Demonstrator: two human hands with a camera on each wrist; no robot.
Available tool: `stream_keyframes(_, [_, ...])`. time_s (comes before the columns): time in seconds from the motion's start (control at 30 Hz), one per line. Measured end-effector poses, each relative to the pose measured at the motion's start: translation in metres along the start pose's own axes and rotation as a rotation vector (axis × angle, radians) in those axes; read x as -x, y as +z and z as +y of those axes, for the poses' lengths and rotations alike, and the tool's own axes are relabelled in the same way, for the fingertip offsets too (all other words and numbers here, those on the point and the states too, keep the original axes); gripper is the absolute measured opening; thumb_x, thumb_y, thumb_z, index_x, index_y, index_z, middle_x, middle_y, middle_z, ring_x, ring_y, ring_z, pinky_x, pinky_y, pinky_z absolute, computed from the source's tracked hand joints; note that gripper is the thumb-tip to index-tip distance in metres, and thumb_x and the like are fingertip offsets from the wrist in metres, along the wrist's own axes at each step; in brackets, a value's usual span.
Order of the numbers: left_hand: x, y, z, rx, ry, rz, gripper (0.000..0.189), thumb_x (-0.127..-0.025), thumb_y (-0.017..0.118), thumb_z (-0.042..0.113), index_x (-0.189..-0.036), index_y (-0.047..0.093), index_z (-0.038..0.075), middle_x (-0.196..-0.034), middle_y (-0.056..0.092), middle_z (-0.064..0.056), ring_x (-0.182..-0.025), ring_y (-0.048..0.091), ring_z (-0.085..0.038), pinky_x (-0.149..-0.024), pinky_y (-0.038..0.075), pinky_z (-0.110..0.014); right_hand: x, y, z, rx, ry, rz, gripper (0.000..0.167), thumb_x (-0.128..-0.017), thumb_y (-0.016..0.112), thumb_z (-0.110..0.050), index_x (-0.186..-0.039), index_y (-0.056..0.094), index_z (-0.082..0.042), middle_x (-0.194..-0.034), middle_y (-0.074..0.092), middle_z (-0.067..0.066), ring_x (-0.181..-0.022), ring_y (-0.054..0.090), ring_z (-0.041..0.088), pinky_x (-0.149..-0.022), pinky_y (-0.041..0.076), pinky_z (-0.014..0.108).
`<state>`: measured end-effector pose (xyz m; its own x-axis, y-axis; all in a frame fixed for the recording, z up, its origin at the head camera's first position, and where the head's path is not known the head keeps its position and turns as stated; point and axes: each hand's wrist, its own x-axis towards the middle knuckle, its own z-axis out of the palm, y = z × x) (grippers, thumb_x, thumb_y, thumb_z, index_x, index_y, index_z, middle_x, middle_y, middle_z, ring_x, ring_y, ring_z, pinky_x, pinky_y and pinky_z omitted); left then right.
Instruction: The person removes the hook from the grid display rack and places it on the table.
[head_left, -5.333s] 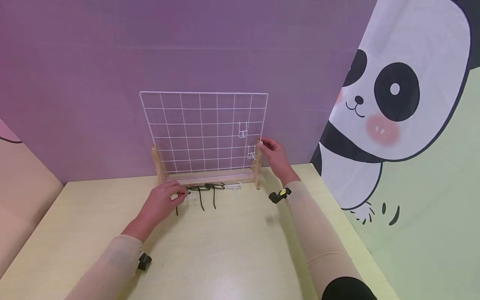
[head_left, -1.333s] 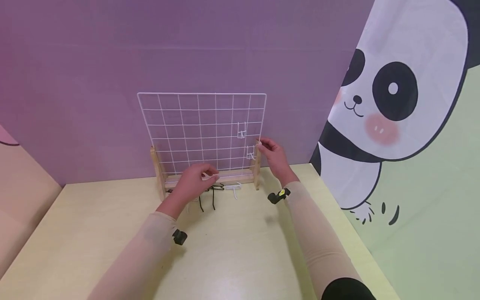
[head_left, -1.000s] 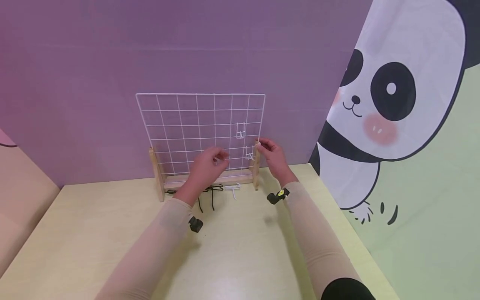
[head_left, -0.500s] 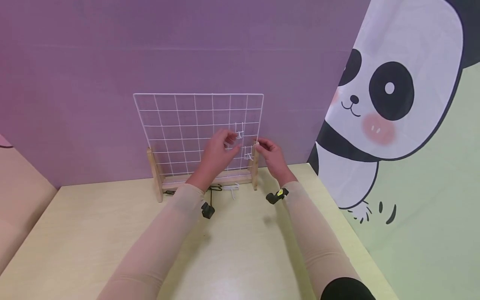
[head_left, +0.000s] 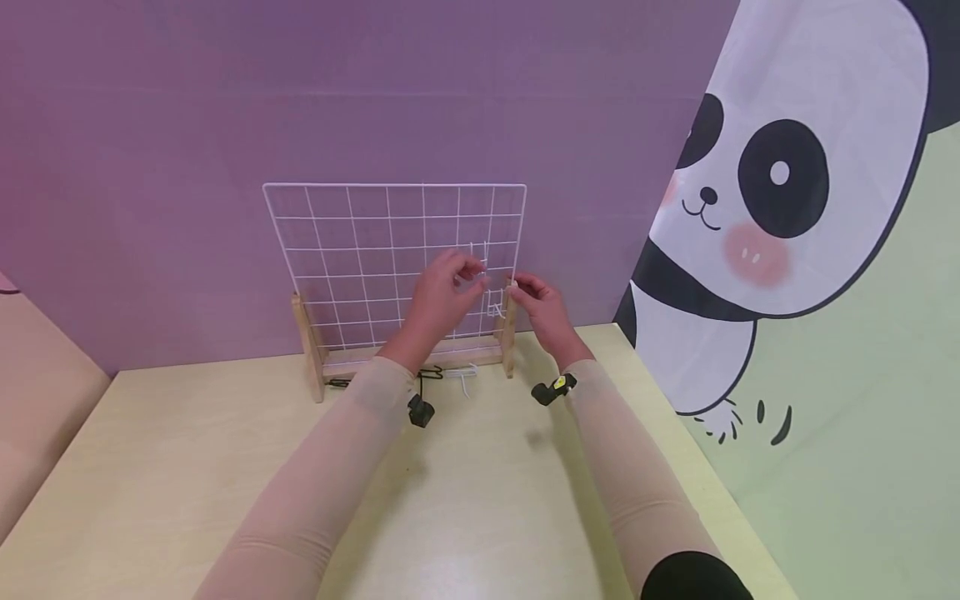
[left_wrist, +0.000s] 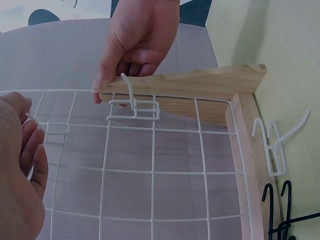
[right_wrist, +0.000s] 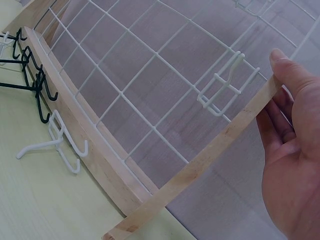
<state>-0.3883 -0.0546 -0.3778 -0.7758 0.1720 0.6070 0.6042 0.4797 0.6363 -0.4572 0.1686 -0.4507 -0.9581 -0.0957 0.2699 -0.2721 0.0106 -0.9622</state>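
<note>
A white wire grid panel (head_left: 386, 248) stands upright in a wooden stand (head_left: 303, 350). My right hand (head_left: 547, 312) grips the top of the stand's right upright, its thumb (right_wrist: 285, 65) at the panel's edge. My left hand (head_left: 441, 292) is at the upper white wire hook (left_wrist: 56, 131) on the panel. Its curled fingers close round the hook's projecting prong; the hand partly hides the contact. Lower down, close to the right upright, a second white wire hook (right_wrist: 227, 85) hangs on the panel.
On the pale tabletop (head_left: 480, 483), a loose white hook (right_wrist: 60, 142) lies in front of the stand's base. Black wire hooks (right_wrist: 37, 85) lie beside it, partly behind my left arm in the head view. A purple backdrop (head_left: 375, 125) rises behind the panel.
My left hand has left the loose hooks at the stand's base, moving up and right to the upper white hook. My right hand keeps its grip on the upright.
</note>
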Motion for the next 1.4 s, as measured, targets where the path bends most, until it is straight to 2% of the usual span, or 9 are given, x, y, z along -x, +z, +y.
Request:
stream_keyframes(0.23, [-0.003, -0.001, -0.002, 0.002, -0.006, 0.009, 0.013, -0.106, 0.077, 0.012, -0.116, 0.078, 0.005, -0.11, 0.072, -0.007, -0.103, 0.068, -0.024, -0.092, 0.059, -0.039, 0.002, 0.001, -0.003, 0.01, -0.003, 0.0, 0.038, -0.109, 0.073, -0.017, -0.143, 0.069, -0.001, -0.138, 0.072, 0.012, -0.125, 0.065, 0.019, -0.121, 0.047, 0.042])
stream_keyframes(0.5, [-0.004, -0.002, -0.001, -0.014, -0.02, 0.018, 0.01, -0.105, 0.077, 0.011, -0.114, 0.079, 0.005, -0.107, 0.074, -0.008, -0.099, 0.07, -0.023, -0.091, 0.062, -0.037, 0.002, 0.004, -0.004, 0.003, -0.024, 0.01, 0.038, -0.109, 0.071, -0.011, -0.144, 0.067, 0.004, -0.133, 0.073, 0.009, -0.119, 0.065, 0.014, -0.114, 0.051, 0.035])
stream_keyframes(0.77, [-0.005, -0.004, 0.002, -0.107, 0.038, 0.057, 0.008, -0.105, 0.078, 0.012, -0.111, 0.081, 0.006, -0.107, 0.078, -0.006, -0.098, 0.072, -0.023, -0.09, 0.062, -0.04, 0.0, 0.005, -0.004, -0.003, -0.019, 0.011, 0.038, -0.11, 0.071, -0.012, -0.144, 0.067, 0.003, -0.141, 0.07, 0.019, -0.119, 0.065, 0.013, -0.114, 0.051, 0.036])
stream_keyframes(0.93, [-0.007, -0.008, 0.004, -0.14, 0.062, 0.068, 0.008, -0.106, 0.076, 0.012, -0.111, 0.081, 0.007, -0.108, 0.079, -0.007, -0.101, 0.074, -0.022, -0.091, 0.063, -0.04, 0.0, 0.006, -0.004, -0.008, -0.015, 0.014, 0.038, -0.109, 0.072, -0.012, -0.143, 0.068, 0.003, -0.138, 0.072, 0.016, -0.118, 0.065, 0.013, -0.112, 0.051, 0.034])
stream_keyframes(1.1, [-0.012, -0.012, 0.009, -0.142, 0.1, 0.094, 0.009, -0.106, 0.076, 0.01, -0.111, 0.081, 0.004, -0.106, 0.08, -0.008, -0.1, 0.075, -0.024, -0.09, 0.063, -0.039, 0.002, 0.006, -0.005, -0.01, -0.014, 0.012, 0.038, -0.109, 0.072, -0.012, -0.143, 0.068, 0.003, -0.134, 0.073, 0.009, -0.119, 0.065, 0.014, -0.113, 0.051, 0.034])
stream_keyframes(1.4, [-0.014, -0.018, 0.021, -0.117, 0.142, 0.122, 0.008, -0.106, 0.077, 0.012, -0.11, 0.08, 0.006, -0.103, 0.077, -0.006, -0.096, 0.072, -0.021, -0.087, 0.062, -0.036, 0.003, 0.004, -0.004, 0.008, -0.011, 0.005, 0.038, -0.11, 0.072, -0.014, -0.144, 0.068, 0.001, -0.141, 0.07, 0.016, -0.122, 0.065, 0.016, -0.118, 0.049, 0.04])
